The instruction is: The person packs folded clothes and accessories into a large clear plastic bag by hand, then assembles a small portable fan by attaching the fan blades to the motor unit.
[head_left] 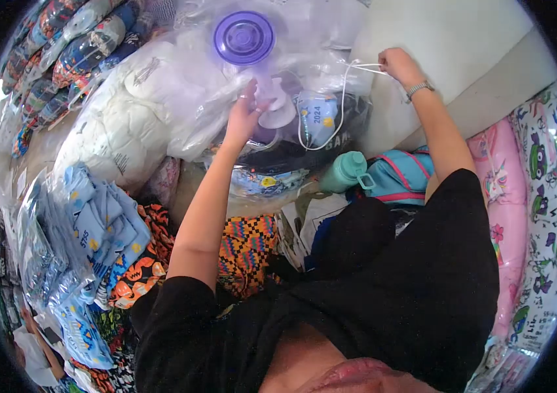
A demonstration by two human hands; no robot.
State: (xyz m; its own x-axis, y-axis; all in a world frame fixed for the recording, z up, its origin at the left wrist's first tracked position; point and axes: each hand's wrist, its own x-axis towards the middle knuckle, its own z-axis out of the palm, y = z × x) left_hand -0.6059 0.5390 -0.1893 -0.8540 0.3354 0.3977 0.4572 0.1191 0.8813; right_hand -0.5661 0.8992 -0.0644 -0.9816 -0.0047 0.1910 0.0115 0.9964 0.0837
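Blue pouch: long axis away from me.
White cord: pinched by my right hand, beyond and right of pouch.
Left hand: nearer, left of pouch; grip, can't tell.

The packet is to the right of the left hand. The cord goes around the packet and up to the right hand. The disc is farther out than the left hand. The bottle is closer in than the packet, with the bag just to its right. The sack is left of the left hand. The shirts are closer in than the sack.
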